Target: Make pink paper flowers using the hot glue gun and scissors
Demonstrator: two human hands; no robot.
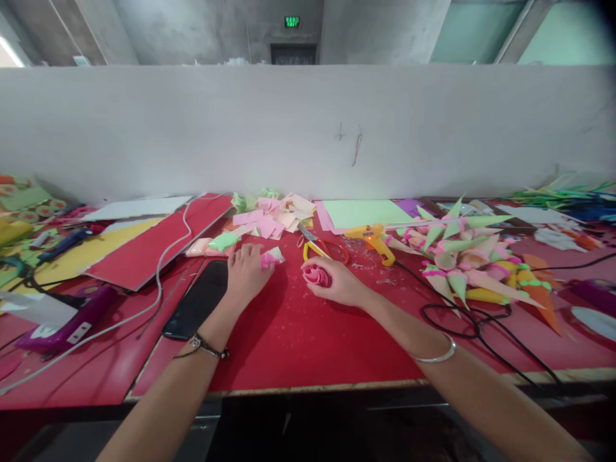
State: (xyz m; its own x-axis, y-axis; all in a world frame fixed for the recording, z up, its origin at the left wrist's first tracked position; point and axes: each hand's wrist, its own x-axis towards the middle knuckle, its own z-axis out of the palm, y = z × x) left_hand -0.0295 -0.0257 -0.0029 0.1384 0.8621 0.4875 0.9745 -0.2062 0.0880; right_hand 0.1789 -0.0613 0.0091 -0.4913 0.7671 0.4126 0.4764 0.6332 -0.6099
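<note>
My right hand [339, 282] is closed around a pink paper rose [316, 276], its spiral of petals facing left. To the left, my left hand [248, 273] reaches over the red tabletop with its fingers bent around a small pink packet [270, 257], partly hidden by the hand. Soft peach and green packets [224, 241] lie just beyond those fingers. Scissors with red and yellow handles [315, 245] rest behind the rose. A yellow glue gun [373, 239] lies beyond my right hand, its black cord trailing right.
A black phone [197, 301] lies under my left wrist. Cut paper pieces [276, 215] are heaped at the back. Pale paper cones [457, 250] pile up at the right. A purple power strip [72, 324] and white cable [158, 276] are at the left. A grey partition [289, 128] stands behind.
</note>
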